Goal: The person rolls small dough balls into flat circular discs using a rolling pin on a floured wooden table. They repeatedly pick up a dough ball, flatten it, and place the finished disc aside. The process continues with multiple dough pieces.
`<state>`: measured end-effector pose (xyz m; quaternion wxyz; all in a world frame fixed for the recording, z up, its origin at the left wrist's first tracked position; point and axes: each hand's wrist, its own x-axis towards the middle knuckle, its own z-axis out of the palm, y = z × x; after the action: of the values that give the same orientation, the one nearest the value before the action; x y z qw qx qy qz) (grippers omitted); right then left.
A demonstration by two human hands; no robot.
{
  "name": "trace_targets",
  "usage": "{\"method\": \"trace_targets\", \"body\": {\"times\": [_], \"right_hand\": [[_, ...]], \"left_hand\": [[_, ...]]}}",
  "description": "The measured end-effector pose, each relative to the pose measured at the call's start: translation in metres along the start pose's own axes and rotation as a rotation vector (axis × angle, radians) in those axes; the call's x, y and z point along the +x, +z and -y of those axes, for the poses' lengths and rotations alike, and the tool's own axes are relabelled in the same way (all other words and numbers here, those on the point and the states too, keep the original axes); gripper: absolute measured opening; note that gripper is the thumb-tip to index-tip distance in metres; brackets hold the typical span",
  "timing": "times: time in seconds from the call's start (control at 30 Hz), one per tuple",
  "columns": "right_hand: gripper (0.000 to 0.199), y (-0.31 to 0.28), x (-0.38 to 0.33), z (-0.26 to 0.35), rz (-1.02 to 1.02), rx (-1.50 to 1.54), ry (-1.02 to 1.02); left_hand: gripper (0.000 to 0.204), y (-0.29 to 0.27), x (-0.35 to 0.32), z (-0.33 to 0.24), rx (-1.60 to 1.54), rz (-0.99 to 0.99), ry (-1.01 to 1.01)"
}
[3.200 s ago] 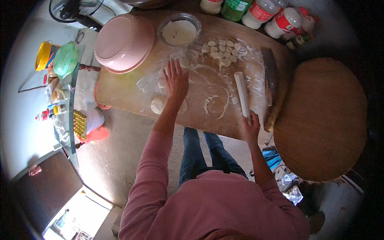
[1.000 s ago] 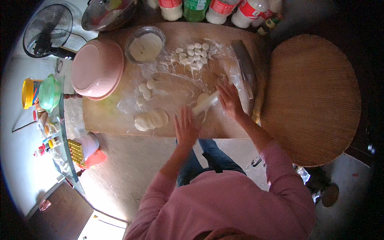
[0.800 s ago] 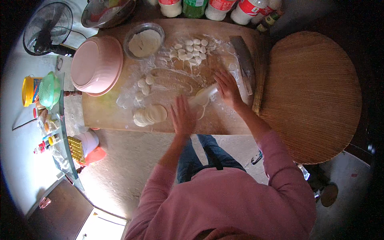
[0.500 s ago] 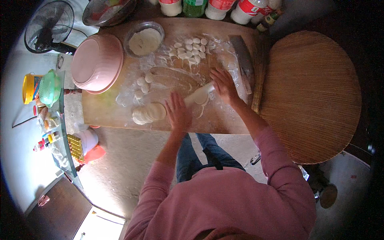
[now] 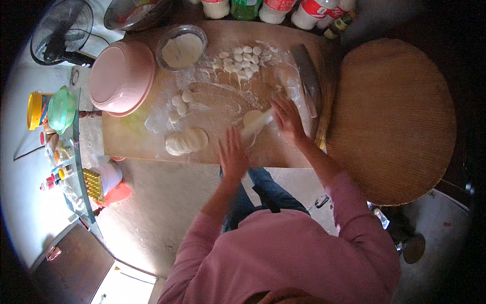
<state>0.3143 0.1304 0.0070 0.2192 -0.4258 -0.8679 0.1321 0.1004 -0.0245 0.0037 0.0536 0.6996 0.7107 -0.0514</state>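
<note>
A pale rolling pin (image 5: 259,124) lies slantwise on the floured wooden board (image 5: 212,30), partly over a flat round of dough (image 5: 251,118). At its lower left end rests my left hand (image 5: 234,153), fingers stretched out and the hand open. My right hand (image 5: 287,120) curls over the other end, its fingertips blurred. To the left of my left hand is an overlapping row of thin dough rounds (image 5: 196,139). Several small dough balls (image 5: 178,107) lie behind that row. A larger group of dough pieces (image 5: 246,64) sits farther back.
A pink basin (image 5: 119,76) stands upside down at the left, beside a clear bowl of flour (image 5: 182,49). A dark long blade (image 5: 306,71) lies at the board's right. Beyond it is a large round woven mat (image 5: 395,126). Several bottles (image 5: 278,11) line the back.
The rolling pin has rolled toward me, so the dough round now shows on its far side. My left hand has shifted right and nearer; my right hand moved slightly.
</note>
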Motion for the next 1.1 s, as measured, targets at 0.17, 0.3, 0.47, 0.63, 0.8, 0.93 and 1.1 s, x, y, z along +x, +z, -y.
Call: {"method": "trace_targets", "body": {"times": [0.17,0.3,0.47,0.63,0.8,0.93,1.1], "right_hand": [[0.047,0.008,0.027,-0.008,0.007,-0.051,-0.016],[0.048,0.006,-0.018,-0.011,0.008,-0.095,-0.014],[0.047,0.014,0.06,-0.018,0.059,-0.116,0.075],[0.036,-0.007,-0.019,0.001,-0.007,-0.097,-0.036],[0.039,0.006,0.037,-0.008,-0.055,-0.07,0.002],[0.039,0.002,0.029,-0.008,-0.053,-0.057,0.013],[0.041,-0.006,0.009,0.001,-0.024,-0.078,0.041]], "left_hand": [[0.082,-0.012,0.045,0.026,-0.211,-0.133,-0.092],[0.079,0.006,0.008,0.011,-0.047,-0.038,0.004],[0.075,-0.024,0.094,0.044,-0.238,-0.184,-0.11],[0.076,0.006,0.009,0.014,-0.343,-0.042,0.043],[0.078,-0.005,0.08,0.043,-0.268,-0.171,-0.026],[0.075,0.01,0.017,0.024,-0.18,0.056,0.112],[0.078,-0.001,0.075,0.044,-0.23,-0.199,0.06]]}}
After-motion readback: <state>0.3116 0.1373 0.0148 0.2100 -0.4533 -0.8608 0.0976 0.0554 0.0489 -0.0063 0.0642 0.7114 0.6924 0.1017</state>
